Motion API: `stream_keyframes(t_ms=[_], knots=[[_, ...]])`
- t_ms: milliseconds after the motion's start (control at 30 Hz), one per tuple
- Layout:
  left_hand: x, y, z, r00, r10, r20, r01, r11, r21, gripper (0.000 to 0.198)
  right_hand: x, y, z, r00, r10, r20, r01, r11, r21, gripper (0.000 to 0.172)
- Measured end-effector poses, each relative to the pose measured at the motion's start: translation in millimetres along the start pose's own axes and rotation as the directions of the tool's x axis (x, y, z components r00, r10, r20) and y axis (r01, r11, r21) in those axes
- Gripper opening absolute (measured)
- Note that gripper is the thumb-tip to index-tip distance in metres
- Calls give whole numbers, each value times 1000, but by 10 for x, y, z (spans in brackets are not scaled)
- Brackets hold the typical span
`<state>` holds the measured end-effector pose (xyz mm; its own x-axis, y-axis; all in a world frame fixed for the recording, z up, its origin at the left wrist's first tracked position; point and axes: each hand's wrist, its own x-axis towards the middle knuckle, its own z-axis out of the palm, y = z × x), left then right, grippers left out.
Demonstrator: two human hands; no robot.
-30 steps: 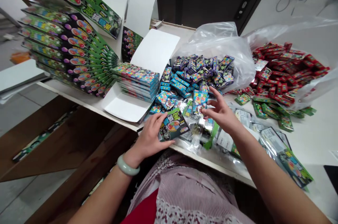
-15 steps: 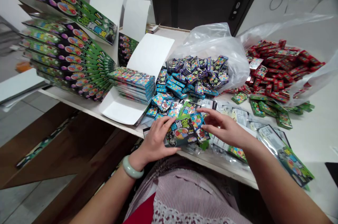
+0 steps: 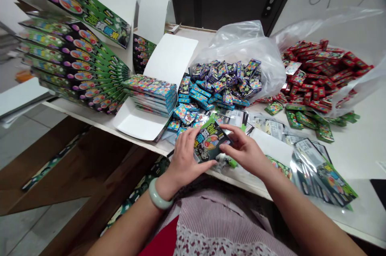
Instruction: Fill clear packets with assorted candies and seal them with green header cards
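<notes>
Between my hands is a black and green printed packet (image 3: 212, 141), tilted, with colourful oval art on its front. My left hand (image 3: 187, 152) grips its left side, thumb along the lower edge and fingers at the upper left. At the right edge, the thumb and forefinger of my right hand (image 3: 245, 152) close on the same packet. Small blue packs (image 3: 184, 114) lie just beyond my left hand. Flat clear-wrapped cards (image 3: 230, 118) are behind the packet. Whether anything sits inside it is hidden.
Purple packs (image 3: 224, 77) spill from a clear plastic bag (image 3: 256, 52). Red packs (image 3: 316, 75) and green packs (image 3: 325, 132) lie to the right. More wrapped cards (image 3: 337, 181) are near the right front. Stacked flat packs (image 3: 150, 93) and fanned printed cartons (image 3: 87, 65) stand left. A cardboard box (image 3: 60, 181) is below.
A blue pack that my right hand held against the black and green packet no longer shows. My right hand has moved left and down onto the packet's edge, and the packet is tilted more upright.
</notes>
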<state>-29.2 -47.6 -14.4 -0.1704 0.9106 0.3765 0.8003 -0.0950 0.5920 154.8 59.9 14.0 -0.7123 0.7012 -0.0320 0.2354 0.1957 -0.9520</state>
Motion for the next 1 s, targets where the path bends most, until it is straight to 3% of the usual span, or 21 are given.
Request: stream_keyframes(t_ms=[67,133,267,367,500,667,833,933,1000], knots=[[11,38,7,998,-55,15,57,980,-189,67,-13,-35,-22,1000,-5,-7,5,1000,15,44],[10,70,28,990,-141,27,140,900,-412,51,-49,-39,-22,997,-43,-67,45,999,19,48],[-74,108,116,962,-239,129,254,626,-737,63,-186,105,140,933,-11,-360,98,970,223,48],[-189,98,174,950,-257,176,292,533,-794,68,-303,252,307,889,53,-454,108,941,321,42],[-292,49,173,950,-246,191,299,551,-779,67,-412,335,379,874,-73,-480,140,984,105,40],[-241,33,112,956,-193,219,292,635,-716,52,-463,373,314,878,-287,-384,218,952,-213,38],[-14,133,85,974,-225,29,186,717,-672,9,-347,284,148,937,-149,-315,163,986,19,12],[92,191,80,971,-239,21,180,668,-722,5,-272,170,10,966,-68,-251,113,980,166,8],[119,205,71,969,-243,39,188,630,-753,15,-260,110,-51,978,-9,-209,58,972,229,15]])
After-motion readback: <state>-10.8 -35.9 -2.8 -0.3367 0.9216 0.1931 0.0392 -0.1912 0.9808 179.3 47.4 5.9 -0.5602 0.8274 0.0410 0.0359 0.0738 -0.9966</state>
